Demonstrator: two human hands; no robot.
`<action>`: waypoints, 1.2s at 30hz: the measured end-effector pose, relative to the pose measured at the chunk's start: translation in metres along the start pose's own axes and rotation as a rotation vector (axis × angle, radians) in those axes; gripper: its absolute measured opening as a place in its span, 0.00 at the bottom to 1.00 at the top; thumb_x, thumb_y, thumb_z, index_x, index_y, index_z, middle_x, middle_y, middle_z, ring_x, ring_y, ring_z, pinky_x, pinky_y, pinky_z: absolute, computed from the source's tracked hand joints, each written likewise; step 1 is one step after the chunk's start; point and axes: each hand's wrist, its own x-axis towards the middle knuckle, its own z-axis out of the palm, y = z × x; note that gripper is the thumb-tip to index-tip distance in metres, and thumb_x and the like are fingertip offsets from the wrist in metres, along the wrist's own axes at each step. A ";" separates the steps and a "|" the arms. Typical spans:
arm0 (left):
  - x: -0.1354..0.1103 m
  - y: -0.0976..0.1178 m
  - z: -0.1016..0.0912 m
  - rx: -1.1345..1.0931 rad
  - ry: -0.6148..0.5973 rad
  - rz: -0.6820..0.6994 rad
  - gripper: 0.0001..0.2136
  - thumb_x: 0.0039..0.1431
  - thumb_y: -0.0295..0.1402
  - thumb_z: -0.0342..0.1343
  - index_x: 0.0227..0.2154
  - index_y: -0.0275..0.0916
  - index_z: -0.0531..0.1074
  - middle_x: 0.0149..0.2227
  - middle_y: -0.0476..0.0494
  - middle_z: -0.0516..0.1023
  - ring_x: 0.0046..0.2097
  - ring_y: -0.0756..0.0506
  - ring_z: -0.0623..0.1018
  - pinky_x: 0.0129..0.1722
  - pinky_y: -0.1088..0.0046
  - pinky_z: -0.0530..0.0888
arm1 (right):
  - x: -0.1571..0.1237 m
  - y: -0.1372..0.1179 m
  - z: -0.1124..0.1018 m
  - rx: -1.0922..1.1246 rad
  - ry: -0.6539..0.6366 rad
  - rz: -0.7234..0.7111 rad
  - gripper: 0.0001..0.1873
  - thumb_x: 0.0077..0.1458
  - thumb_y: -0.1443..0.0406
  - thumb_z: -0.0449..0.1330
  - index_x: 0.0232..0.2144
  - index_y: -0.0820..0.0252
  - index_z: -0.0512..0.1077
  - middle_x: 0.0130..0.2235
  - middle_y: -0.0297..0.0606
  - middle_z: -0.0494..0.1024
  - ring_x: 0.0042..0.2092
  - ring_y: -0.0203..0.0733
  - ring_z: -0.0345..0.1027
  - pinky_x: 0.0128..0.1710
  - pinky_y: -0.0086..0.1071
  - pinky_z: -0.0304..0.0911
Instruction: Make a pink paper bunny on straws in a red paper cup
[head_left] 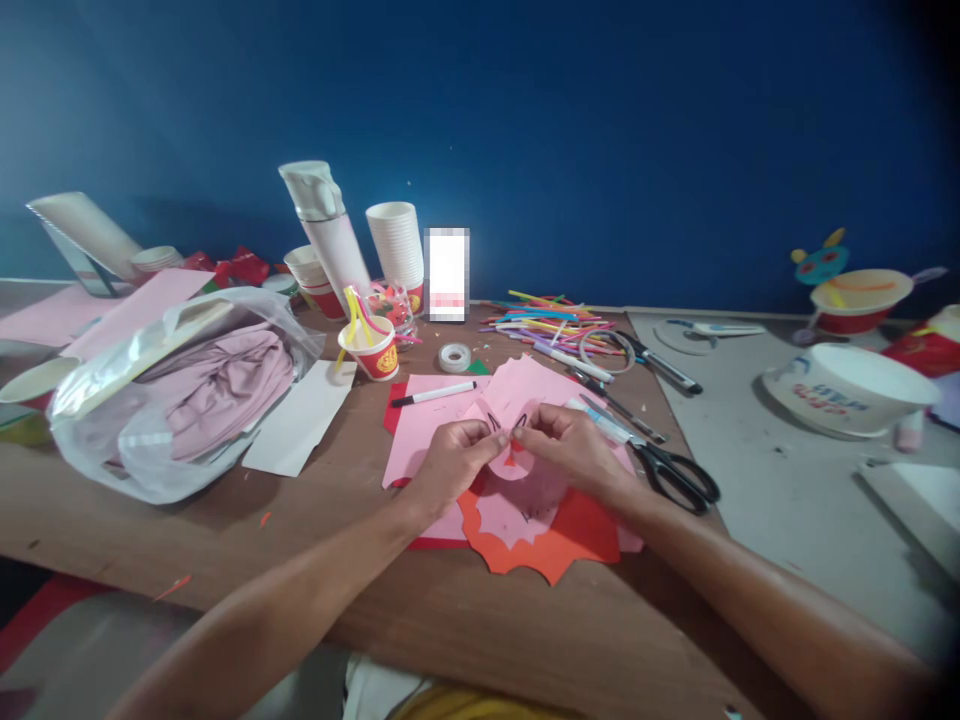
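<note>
Between both hands is a small pink paper cutout with dark marks near the top and a small red-orange shape low on it. My left hand pinches its left edge, and my right hand pinches the right edge. Below the cutout lies an orange paper piece with a scalloped edge, partly over pink paper sheets. A black-and-white marker rests on the pink paper, left of the hands. Black-handled scissors lie just right of my right hand.
Behind the hands are a tape roll, a bundle of colored pipe cleaners and a paper cup. A plastic bag with pink cloth fills the left. Stacked cups, a tall flask and a phone stand near the blue wall.
</note>
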 end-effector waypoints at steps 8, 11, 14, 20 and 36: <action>-0.001 0.004 0.000 -0.065 0.031 -0.073 0.13 0.48 0.40 0.59 0.20 0.35 0.66 0.16 0.53 0.66 0.17 0.54 0.66 0.17 0.79 0.63 | 0.003 0.005 0.000 0.051 -0.011 -0.019 0.11 0.48 0.62 0.56 0.19 0.60 0.63 0.21 0.28 0.64 0.24 0.31 0.55 0.24 0.26 0.52; -0.001 0.005 0.000 -0.081 0.044 -0.069 0.13 0.48 0.39 0.59 0.20 0.35 0.66 0.15 0.53 0.66 0.17 0.53 0.67 0.18 0.78 0.65 | 0.004 0.006 0.000 0.058 -0.035 -0.020 0.12 0.50 0.60 0.55 0.20 0.60 0.63 0.21 0.28 0.65 0.24 0.31 0.56 0.25 0.26 0.52; -0.001 0.005 0.000 -0.091 0.044 -0.059 0.13 0.48 0.39 0.59 0.20 0.35 0.66 0.15 0.53 0.67 0.17 0.53 0.67 0.17 0.79 0.64 | 0.003 0.005 -0.001 0.052 -0.029 -0.028 0.13 0.50 0.60 0.55 0.19 0.60 0.64 0.21 0.28 0.66 0.24 0.31 0.57 0.25 0.26 0.53; -0.001 0.005 -0.001 -0.086 0.046 -0.053 0.13 0.48 0.40 0.59 0.20 0.36 0.66 0.14 0.54 0.66 0.16 0.53 0.67 0.17 0.79 0.63 | 0.003 0.003 -0.001 0.065 -0.028 -0.019 0.12 0.50 0.59 0.56 0.21 0.60 0.67 0.22 0.29 0.68 0.25 0.32 0.60 0.26 0.26 0.54; 0.004 0.002 -0.007 -0.167 0.042 -0.027 0.11 0.51 0.39 0.54 0.22 0.35 0.67 0.16 0.51 0.67 0.18 0.52 0.69 0.18 0.77 0.63 | 0.001 0.010 -0.002 0.069 -0.026 0.040 0.16 0.50 0.54 0.57 0.21 0.60 0.67 0.22 0.30 0.67 0.25 0.32 0.58 0.25 0.27 0.53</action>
